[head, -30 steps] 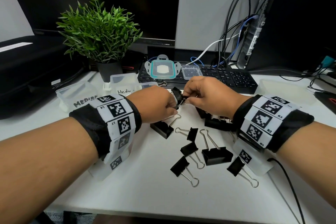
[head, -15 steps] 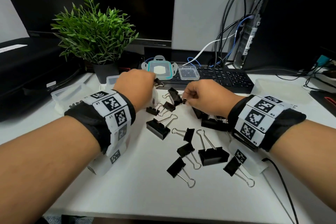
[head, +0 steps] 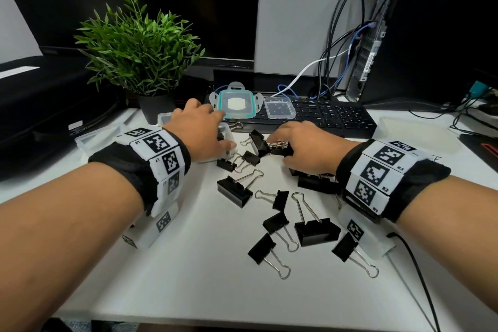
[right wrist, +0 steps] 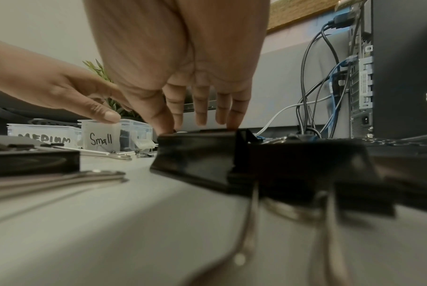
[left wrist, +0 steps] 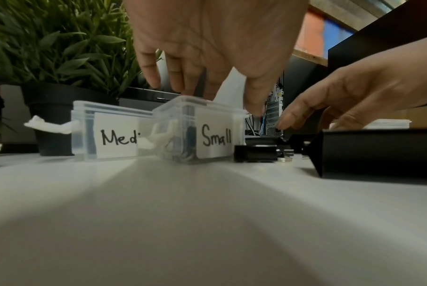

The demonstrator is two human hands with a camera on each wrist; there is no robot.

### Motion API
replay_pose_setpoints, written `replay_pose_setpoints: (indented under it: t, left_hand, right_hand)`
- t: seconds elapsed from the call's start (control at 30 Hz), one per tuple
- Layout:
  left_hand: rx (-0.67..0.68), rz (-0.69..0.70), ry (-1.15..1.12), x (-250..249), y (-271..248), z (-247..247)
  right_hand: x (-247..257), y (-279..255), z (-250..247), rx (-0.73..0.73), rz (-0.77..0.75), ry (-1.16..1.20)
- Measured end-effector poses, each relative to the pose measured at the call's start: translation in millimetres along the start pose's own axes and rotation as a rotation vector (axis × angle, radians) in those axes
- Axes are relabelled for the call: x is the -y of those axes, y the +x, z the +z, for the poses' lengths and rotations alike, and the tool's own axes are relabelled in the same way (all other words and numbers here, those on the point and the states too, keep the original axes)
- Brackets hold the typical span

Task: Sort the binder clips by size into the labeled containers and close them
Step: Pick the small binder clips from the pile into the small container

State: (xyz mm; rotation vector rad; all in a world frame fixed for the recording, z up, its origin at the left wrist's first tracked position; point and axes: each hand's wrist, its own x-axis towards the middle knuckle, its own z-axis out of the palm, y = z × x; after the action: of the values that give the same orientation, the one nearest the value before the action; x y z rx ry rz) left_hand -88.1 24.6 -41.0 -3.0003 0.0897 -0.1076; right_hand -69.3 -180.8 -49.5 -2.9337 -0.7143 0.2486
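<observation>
Several black binder clips (head: 316, 232) of different sizes lie scattered on the white desk (head: 188, 264). My left hand (head: 213, 129) hovers over the clear container labelled "Small" (left wrist: 197, 131), fingers straight and pointing down, fingertips at its rim, holding nothing. Dark clips show inside that container. A container labelled "Medium" (left wrist: 109, 131) stands just left of it. My right hand (head: 280, 154) is down at the desk right of the Small container, and its thumb and forefinger pinch a black binder clip (head: 283, 148) with silver handles. Another large clip (right wrist: 195, 154) lies right in front of that wrist.
A second container marked "MEDIUM" (right wrist: 43, 135) sits farther left. A teal-rimmed lid (head: 235, 104) and a clear lid (head: 279, 108) rest on the keyboard (head: 336, 118). A potted plant (head: 140, 54) stands behind the containers, a large clear tub (head: 415, 132) at the right, cables behind.
My left hand left the middle, went forward to the Small container and its fingers straightened. My right hand sank to the desk with its clip.
</observation>
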Motion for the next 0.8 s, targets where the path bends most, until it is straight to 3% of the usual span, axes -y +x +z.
replay_pose_setpoints:
  t: [0.13,0.37,0.8]
  left_hand:
    - [0.154,0.025,0.013,3,1,4]
    - [0.145,0.019,-0.04,9,-13,-1]
    - [0.198,-0.042,-0.03,26,-27,1]
  right_hand:
    - [5,-3,1,0.126,-0.077,-0.078]
    - [6,-1,2,0.226,-0.087,-0.141]
    - [2,-3,2,0.199,-0.093,-0.048]
